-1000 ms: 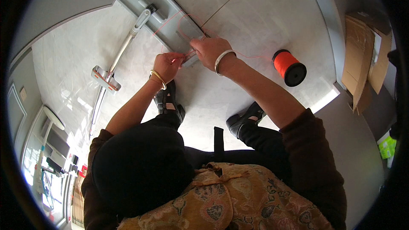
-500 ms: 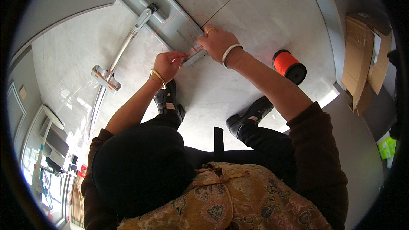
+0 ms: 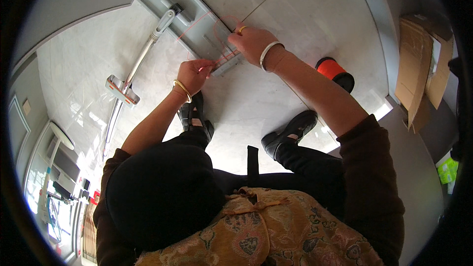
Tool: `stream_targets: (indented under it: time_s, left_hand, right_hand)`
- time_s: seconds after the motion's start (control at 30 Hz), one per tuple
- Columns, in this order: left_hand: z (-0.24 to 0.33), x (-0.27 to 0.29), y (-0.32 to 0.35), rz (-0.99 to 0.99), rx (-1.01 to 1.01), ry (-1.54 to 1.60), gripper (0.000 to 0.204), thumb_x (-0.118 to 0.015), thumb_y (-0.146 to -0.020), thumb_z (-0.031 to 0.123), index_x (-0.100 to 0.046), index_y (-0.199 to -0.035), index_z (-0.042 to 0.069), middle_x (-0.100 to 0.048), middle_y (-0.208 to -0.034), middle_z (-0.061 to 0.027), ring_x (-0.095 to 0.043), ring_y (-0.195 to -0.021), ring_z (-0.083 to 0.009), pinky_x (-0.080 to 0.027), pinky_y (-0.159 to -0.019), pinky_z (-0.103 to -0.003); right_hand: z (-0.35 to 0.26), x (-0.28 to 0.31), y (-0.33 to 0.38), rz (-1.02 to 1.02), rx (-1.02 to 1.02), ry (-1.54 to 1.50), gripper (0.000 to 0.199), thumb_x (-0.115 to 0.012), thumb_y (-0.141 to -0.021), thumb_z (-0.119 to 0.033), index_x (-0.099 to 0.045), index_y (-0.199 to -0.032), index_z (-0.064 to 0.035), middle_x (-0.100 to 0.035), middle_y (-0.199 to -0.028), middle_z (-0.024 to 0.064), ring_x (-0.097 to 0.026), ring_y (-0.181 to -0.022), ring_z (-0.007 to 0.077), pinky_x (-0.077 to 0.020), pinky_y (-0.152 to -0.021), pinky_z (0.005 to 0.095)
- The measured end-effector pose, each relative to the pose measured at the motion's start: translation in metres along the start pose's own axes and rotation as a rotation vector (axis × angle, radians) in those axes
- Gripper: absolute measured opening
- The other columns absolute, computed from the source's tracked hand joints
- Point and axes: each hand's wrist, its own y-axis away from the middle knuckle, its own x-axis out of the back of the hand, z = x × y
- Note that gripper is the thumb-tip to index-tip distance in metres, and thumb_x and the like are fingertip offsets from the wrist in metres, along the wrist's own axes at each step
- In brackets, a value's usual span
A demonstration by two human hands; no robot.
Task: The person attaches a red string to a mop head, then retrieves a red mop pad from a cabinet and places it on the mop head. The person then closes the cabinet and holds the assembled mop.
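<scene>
A long grey flat plate point(image 3: 199, 27) with raised edges lies on the floor, joined by a swivel to a silver pole point(image 3: 140, 61). Thin red string point(image 3: 195, 23) crosses the plate and curls in a loose loop near its closer end. My left hand point(image 3: 193, 75) is at that end, thumb and fingers pinched on the string. Just beyond the corner of the plate, my right hand point(image 3: 253, 44) is closed on the loop of the same string. Its fingertips are partly hidden by the hand.
On the floor at right, a spool point(image 3: 332, 70) of orange-red string stands partly behind my right forearm. An open cardboard box point(image 3: 416, 64) leans at the far right. Grey panels curve along the upper left and right. My black shoes point(image 3: 290, 133) are below the hands.
My right hand has lifted slightly away from the plate's end, to the upper right, and its forearm now covers more of the spool. The left hand stays in place.
</scene>
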Motion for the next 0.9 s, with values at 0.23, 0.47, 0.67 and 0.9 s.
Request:
stream_targets:
  time_s: [0.23, 0.47, 0.67, 0.9]
  left_hand:
    - [-0.004, 0.000, 0.000, -0.002, 0.008, 0.031, 0.017, -0.057, -0.087, 0.006, -0.069, -0.096, -0.003, -0.067, -0.072, -0.0093, -0.062, -0.065, -0.0126, -0.049, -0.061, -0.025]
    - [0.000, 0.002, 0.001, 0.013, -0.033, -0.013, 0.017, -0.057, -0.086, 0.008, -0.069, -0.095, 0.001, -0.069, -0.073, -0.0114, -0.066, -0.066, -0.0172, -0.051, -0.064, -0.028]
    - [0.017, 0.009, 0.003, 0.042, -0.082, -0.152, 0.017, -0.053, -0.087, 0.006, -0.067, -0.096, 0.000, -0.069, -0.078, -0.0115, -0.066, -0.070, -0.0180, -0.050, -0.067, -0.029]
    - [0.029, 0.005, -0.003, -0.042, -0.191, -0.797, 0.019, -0.053, -0.079, 0.008, -0.063, -0.095, 0.008, -0.065, -0.083, -0.0145, -0.062, -0.078, -0.0349, -0.051, -0.068, -0.042]
  right_hand:
    - [0.002, 0.008, 0.001, -0.123, -0.071, 0.051, 0.013, -0.059, -0.083, -0.016, -0.061, -0.089, -0.0047, -0.062, -0.097, 0.0174, -0.063, -0.093, 0.0347, -0.0518, -0.078, 0.0435]
    - [-0.002, 0.015, -0.002, -0.041, 0.108, -0.556, 0.020, -0.062, -0.081, -0.021, -0.065, -0.071, -0.0033, -0.065, -0.085, 0.0102, -0.062, -0.080, 0.0194, -0.0488, -0.071, 0.0312]
    - [-0.021, -0.025, -0.019, 0.072, -0.152, -1.724, 0.021, -0.057, -0.089, -0.019, -0.055, -0.076, -0.0027, -0.059, -0.071, 0.0080, -0.054, -0.066, 0.0112, -0.0476, -0.065, 0.0271]
    - [-0.019, -0.033, -0.022, 0.201, -0.298, -1.569, 0.029, -0.058, -0.087, -0.020, -0.050, -0.064, -0.0047, -0.049, -0.056, 0.0024, -0.048, -0.051, 0.0105, -0.0448, -0.051, 0.0286]
